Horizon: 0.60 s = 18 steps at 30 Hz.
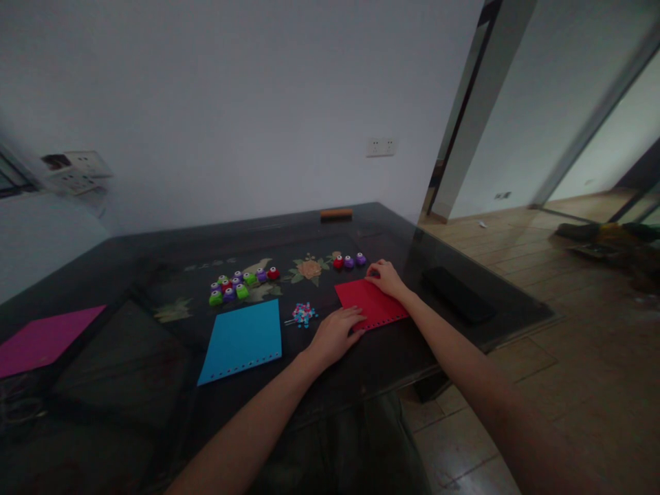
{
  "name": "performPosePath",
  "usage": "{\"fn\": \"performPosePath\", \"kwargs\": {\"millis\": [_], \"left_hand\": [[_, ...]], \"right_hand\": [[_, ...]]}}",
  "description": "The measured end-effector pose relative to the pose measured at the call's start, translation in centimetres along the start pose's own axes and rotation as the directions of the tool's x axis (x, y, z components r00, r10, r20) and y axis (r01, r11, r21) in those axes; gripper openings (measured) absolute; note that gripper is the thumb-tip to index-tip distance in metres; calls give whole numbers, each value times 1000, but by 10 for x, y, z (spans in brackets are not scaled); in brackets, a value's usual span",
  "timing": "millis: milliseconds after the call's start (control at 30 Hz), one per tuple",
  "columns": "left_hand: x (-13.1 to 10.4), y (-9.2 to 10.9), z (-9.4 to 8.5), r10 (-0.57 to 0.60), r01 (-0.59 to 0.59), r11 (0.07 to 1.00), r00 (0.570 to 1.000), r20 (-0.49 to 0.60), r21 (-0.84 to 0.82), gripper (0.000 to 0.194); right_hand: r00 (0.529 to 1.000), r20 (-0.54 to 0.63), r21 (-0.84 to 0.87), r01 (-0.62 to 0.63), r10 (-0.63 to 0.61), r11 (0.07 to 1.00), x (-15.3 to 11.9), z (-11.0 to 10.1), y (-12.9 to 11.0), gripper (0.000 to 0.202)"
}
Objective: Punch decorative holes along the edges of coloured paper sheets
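Observation:
A red sheet with a row of holes along its near edge lies on the dark table. My left hand rests on its near left corner, fingers extended. At the sheet's far right part is my right hand, its fingers curled and pressed together; what they hold is too small to make out. Left of the red sheet sits a small pile of pink, white and blue bits. A blue sheet, also with holes along its near edge, lies further left. Beyond the red sheet stand three small red and purple punches.
Several green, purple and red punches are grouped behind the blue sheet. A magenta sheet lies far left, a black case at right, and a brown cylinder near the table's back edge.

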<state>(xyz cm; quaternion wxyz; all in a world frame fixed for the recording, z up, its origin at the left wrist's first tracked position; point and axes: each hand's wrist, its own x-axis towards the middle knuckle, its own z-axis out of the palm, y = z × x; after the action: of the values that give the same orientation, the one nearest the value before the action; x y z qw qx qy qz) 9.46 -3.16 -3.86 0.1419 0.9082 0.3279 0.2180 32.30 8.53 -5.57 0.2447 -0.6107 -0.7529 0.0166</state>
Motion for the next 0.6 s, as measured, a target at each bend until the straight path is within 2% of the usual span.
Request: {"fn": "performPosePath", "kwargs": {"millis": [233,433,600], "left_hand": [[0,3,-2,-20,20,1000,1000,-1,-12,32],[-1,1,-1,-20,20,1000,1000,-1,-24,32],[-1,2,-5,-17,17,999,1000,12,-38,37]], "right_hand": [[1000,-6,18,-3,4,1000,-2,-3,-3,12],[1000,-16,110,1,0,994,0,-12,-1,19],[995,-73,141,-50,61,989,-2,-20,5,24]]}}
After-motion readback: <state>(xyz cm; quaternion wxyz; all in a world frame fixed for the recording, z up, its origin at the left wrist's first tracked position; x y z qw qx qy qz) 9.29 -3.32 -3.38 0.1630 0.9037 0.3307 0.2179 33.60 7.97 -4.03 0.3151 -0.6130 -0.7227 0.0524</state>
